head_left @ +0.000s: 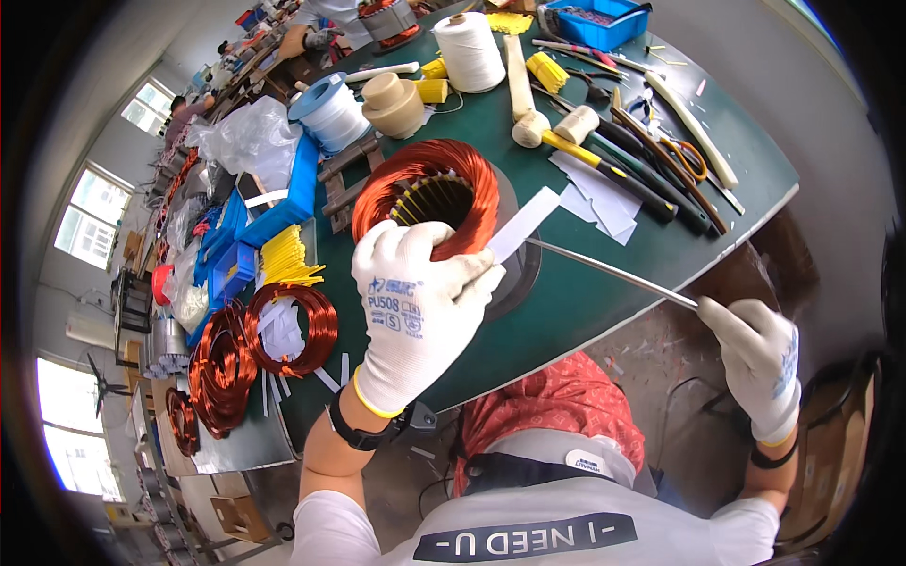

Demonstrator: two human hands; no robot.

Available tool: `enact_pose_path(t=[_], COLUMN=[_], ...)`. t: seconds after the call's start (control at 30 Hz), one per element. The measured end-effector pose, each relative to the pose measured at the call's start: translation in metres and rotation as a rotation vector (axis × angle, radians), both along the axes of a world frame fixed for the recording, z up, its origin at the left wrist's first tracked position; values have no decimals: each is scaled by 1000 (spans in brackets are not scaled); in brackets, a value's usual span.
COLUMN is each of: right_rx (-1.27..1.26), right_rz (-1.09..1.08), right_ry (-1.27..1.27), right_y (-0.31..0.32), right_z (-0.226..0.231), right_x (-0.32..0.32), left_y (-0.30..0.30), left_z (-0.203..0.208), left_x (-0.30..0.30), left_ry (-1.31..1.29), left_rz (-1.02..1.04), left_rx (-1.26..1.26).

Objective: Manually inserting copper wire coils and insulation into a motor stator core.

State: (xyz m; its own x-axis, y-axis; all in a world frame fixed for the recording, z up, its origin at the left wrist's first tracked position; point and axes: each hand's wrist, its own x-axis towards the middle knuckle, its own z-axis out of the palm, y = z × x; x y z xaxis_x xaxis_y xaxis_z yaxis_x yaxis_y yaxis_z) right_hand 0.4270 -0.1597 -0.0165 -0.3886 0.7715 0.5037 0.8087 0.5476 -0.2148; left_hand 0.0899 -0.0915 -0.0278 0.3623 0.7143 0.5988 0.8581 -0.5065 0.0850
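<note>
A motor stator (pixel 427 193) with a thick ring of copper winding stands at the near edge of the green table, its slots facing up. My left hand (pixel 411 302), in a white glove, lies against the winding's near side. Between its thumb and fingers it pinches a white insulating paper strip (pixel 525 226), which sticks out to the right. My right hand (pixel 758 363), also gloved, is off the table's edge at the right. It grips the end of a long thin metal rod (pixel 618 272), whose far tip is close to the paper strip.
Coils of copper wire (pixel 293 330) and yellow strips (pixel 289 257) lie left of the stator. White thread spools (pixel 467 52) stand behind it. Mallets (pixel 533 130), pliers and rods spread over the right side, beside white paper sheets (pixel 599 203). Blue bins (pixel 595 24) hold small parts.
</note>
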Motion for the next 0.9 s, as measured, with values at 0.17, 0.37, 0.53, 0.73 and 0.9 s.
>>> enact_pose_path(t=[0.17,0.37,0.53,0.73,0.9], right_rx=[10,-39,-139,-304,-613], right_rz=[10,108,149,56,61], right_ry=[-257,-153,18,228,424], right_y=[30,34,57,86,103], right_z=[23,-4,-5,-50,-83], right_x=[-18,-29,-47,-37,-20], left_y=[4,8,8,0,11], left_z=[8,1,-13,-8,-11], left_x=[5,2,1,5,16], left_ry=[80,12,-38,-46,-110], left_rz=[-8,-93,-59,-22,-28], left_rx=[60,58,110,12,23])
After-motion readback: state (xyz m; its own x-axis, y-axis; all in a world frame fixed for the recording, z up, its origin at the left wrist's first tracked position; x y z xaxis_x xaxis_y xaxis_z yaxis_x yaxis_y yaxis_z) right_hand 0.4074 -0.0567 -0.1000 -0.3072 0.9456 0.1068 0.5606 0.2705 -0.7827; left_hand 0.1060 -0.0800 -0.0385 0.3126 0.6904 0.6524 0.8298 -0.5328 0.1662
